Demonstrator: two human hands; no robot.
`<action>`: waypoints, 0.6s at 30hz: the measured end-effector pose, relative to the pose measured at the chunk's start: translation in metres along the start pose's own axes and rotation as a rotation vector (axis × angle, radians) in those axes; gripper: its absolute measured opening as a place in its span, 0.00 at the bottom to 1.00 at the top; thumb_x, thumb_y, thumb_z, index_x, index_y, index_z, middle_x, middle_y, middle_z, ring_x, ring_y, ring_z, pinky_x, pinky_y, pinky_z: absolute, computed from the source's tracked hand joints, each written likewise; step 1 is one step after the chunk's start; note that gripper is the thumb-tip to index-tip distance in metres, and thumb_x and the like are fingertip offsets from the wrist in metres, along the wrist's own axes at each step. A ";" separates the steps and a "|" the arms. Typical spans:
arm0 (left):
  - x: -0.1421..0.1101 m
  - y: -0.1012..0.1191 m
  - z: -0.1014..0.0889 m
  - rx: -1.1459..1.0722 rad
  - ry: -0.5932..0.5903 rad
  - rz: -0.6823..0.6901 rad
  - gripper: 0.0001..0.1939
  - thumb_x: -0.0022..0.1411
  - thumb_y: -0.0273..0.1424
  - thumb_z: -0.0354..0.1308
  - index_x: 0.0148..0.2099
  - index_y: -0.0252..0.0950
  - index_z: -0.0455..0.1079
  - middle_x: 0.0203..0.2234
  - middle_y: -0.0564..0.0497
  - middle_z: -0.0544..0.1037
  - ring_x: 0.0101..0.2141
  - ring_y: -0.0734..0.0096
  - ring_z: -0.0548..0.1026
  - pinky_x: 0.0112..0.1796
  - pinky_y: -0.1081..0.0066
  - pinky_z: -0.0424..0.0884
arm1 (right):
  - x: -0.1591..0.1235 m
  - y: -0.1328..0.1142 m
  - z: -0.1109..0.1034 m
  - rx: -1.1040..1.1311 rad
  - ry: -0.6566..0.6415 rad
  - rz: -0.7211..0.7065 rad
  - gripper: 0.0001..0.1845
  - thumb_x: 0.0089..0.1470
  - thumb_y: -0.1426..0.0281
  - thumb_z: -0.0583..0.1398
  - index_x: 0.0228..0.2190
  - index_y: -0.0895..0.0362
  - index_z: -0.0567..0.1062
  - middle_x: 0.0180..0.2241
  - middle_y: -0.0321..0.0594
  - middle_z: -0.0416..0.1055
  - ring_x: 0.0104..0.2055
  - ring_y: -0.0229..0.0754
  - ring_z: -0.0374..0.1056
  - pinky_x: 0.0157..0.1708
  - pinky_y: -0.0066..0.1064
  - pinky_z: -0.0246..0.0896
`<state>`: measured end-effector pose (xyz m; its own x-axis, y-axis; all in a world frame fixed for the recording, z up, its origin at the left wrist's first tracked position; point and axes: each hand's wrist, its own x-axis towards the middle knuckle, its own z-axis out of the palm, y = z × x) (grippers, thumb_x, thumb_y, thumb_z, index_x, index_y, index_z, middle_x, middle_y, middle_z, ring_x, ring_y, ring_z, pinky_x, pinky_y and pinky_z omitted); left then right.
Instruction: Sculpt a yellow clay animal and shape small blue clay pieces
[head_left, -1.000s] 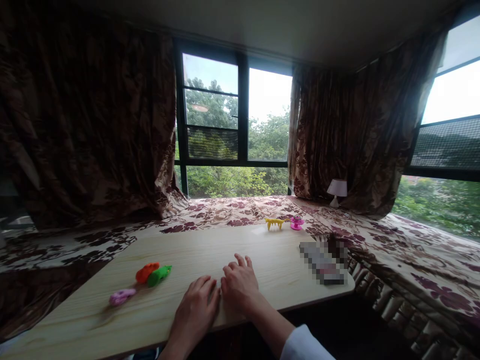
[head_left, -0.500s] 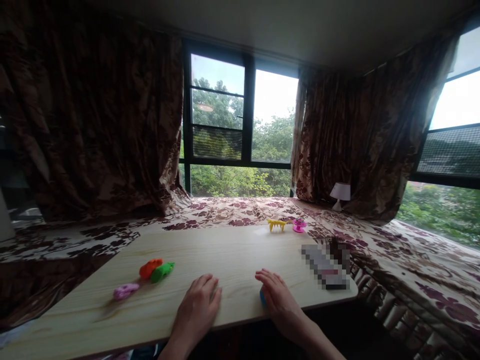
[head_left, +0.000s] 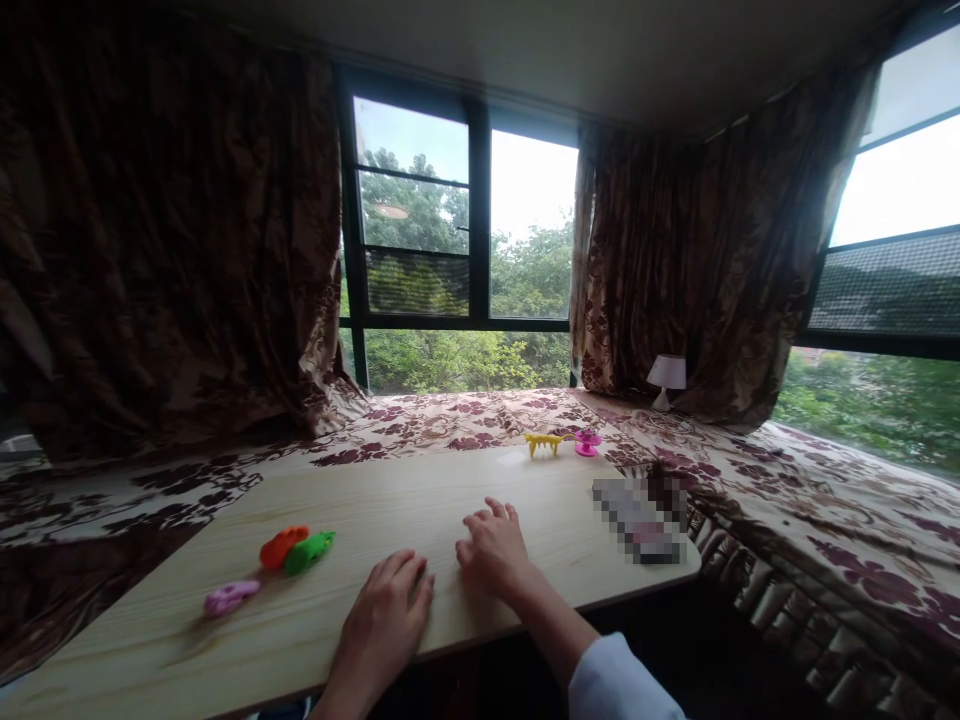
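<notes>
My left hand (head_left: 386,612) lies palm down near the front edge of the pale wooden table (head_left: 405,490), its fingers stretched out. Farther in, my right hand (head_left: 495,548) is palm down over the tabletop, fingers spread and slightly bent. What lies beneath that palm is hidden, and no blue thing shows now. To the left of my left hand are an orange toy (head_left: 283,547), a green toy (head_left: 310,552) touching it, and a pink toy (head_left: 230,597). Their exact kinds are unclear.
At the table's far edge stand a yellow animal-like toy (head_left: 543,443) and a magenta toy (head_left: 587,442). A blurred-out flat object (head_left: 637,520) lies at the right. Beyond are a flowered cover (head_left: 450,415), a small white lamp (head_left: 667,376), curtains and windows.
My right hand has moved forward and left, away from the front edge. The blue thing seen under it before is out of sight. My left hand stays in place; the view shifted slightly.
</notes>
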<state>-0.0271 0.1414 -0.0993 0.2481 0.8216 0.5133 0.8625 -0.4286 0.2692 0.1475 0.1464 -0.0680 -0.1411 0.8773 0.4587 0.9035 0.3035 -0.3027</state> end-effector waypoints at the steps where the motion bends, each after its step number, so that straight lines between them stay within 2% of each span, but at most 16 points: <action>1: 0.000 0.000 0.000 0.001 0.001 0.001 0.18 0.61 0.38 0.45 0.45 0.36 0.71 0.45 0.46 0.73 0.49 0.62 0.68 0.51 0.64 0.63 | 0.006 0.007 -0.001 -0.009 -0.008 0.021 0.15 0.57 0.65 0.57 0.44 0.59 0.70 0.48 0.43 0.67 0.51 0.49 0.62 0.50 0.49 0.56; 4: -0.001 0.000 -0.001 0.002 0.004 -0.001 0.18 0.61 0.38 0.45 0.45 0.36 0.71 0.45 0.46 0.73 0.49 0.63 0.68 0.51 0.64 0.62 | 0.007 0.028 -0.009 -0.013 -0.038 0.049 0.16 0.58 0.65 0.57 0.47 0.59 0.68 0.49 0.44 0.65 0.47 0.46 0.65 0.46 0.45 0.62; 7: -0.002 -0.001 -0.001 0.001 0.009 -0.007 0.18 0.61 0.38 0.46 0.45 0.36 0.71 0.45 0.46 0.73 0.49 0.63 0.68 0.51 0.65 0.63 | -0.016 0.042 -0.022 0.000 -0.073 0.023 0.13 0.60 0.67 0.53 0.46 0.56 0.70 0.51 0.42 0.66 0.56 0.50 0.57 0.53 0.52 0.52; 10: -0.002 -0.001 -0.001 -0.001 0.010 -0.010 0.17 0.61 0.38 0.46 0.45 0.37 0.71 0.45 0.46 0.73 0.49 0.64 0.68 0.51 0.65 0.62 | -0.053 0.047 -0.034 0.008 -0.096 -0.009 0.19 0.62 0.69 0.46 0.52 0.51 0.65 0.55 0.39 0.64 0.62 0.48 0.47 0.58 0.51 0.42; 14: -0.002 0.000 0.000 0.001 0.010 -0.013 0.17 0.61 0.37 0.46 0.45 0.37 0.71 0.45 0.46 0.73 0.49 0.63 0.67 0.52 0.64 0.62 | -0.084 0.034 -0.037 0.003 -0.110 -0.057 0.25 0.59 0.72 0.47 0.59 0.54 0.56 0.62 0.40 0.51 0.64 0.46 0.44 0.60 0.45 0.40; 18: -0.001 0.000 0.001 0.007 0.001 -0.005 0.18 0.61 0.38 0.46 0.45 0.35 0.71 0.45 0.45 0.73 0.49 0.62 0.67 0.52 0.62 0.62 | -0.074 0.004 -0.024 -0.007 -0.099 -0.129 0.26 0.56 0.71 0.52 0.56 0.56 0.60 0.63 0.40 0.49 0.65 0.46 0.37 0.61 0.40 0.37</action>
<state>-0.0268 0.1412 -0.1002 0.2432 0.8233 0.5129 0.8668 -0.4218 0.2661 0.1717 0.0739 -0.0830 -0.2950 0.8635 0.4091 0.8778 0.4140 -0.2409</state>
